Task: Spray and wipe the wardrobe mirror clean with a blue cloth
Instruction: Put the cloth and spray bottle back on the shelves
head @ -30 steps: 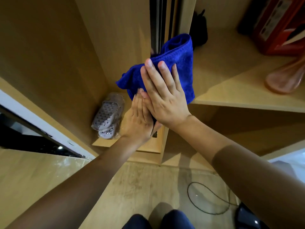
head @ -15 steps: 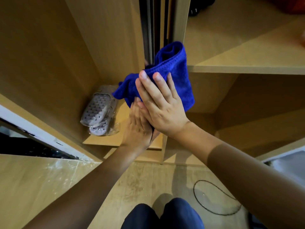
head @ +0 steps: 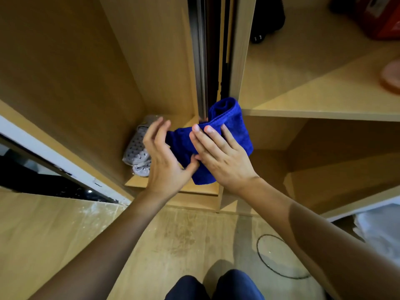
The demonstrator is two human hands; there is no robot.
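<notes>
The blue cloth (head: 229, 120) is folded and bunched against the dark vertical edge of the wardrobe's sliding door (head: 201, 61), where a narrow reflective strip shows. My right hand (head: 220, 156) lies flat on the cloth with fingers stretched, pressing it against that edge. My left hand (head: 164, 161) is just left of it, fingers spread and curled in the air, its thumb touching the cloth's lower part. No spray bottle is in view. I cannot tell how much of the wood to the left is a mirror image.
A pair of grey perforated slippers (head: 138, 152) in a clear bag lies on the low shelf behind my left hand. On the right, a wooden shelf (head: 313, 111) holds a black object (head: 268, 18), a red box (head: 381, 18) and a pink item (head: 391, 76). A black cable loop (head: 281, 256) lies on the floor.
My left hand has come out from under my right hand, moved left and spread its fingers. The cloth and my right hand sit lower on the door edge than one second ago.
</notes>
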